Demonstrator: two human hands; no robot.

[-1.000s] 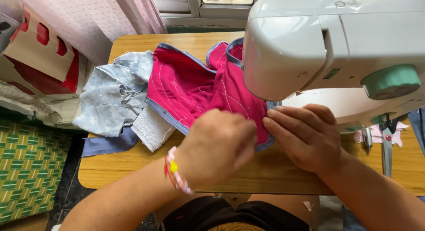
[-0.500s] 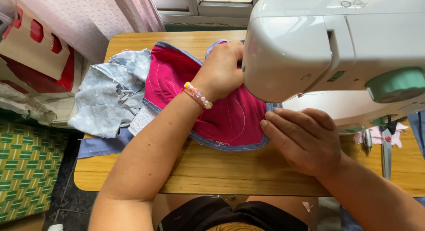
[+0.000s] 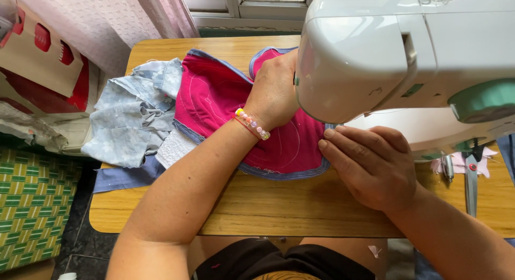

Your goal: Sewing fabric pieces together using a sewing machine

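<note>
Your left hand (image 3: 273, 92) reaches forward, curled on the pink fabric piece (image 3: 225, 103) lying beside the sewing machine (image 3: 375, 60), while your right hand (image 3: 370, 164) presses flat, fingers together, on its near edge.

Left hand (image 3: 273, 92) has moved from the near edge up behind the pink fabric (image 3: 214, 97)

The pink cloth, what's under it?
The wooden table shows beneath the pink cloth, with pale blue fabric tucked beside it. The sewing machine hides its far end.

A wooden table (image 3: 300, 205) stands under a window (image 3: 241, 4) with pink curtains (image 3: 134, 17), above dark floor tiles (image 3: 80, 226).
</note>
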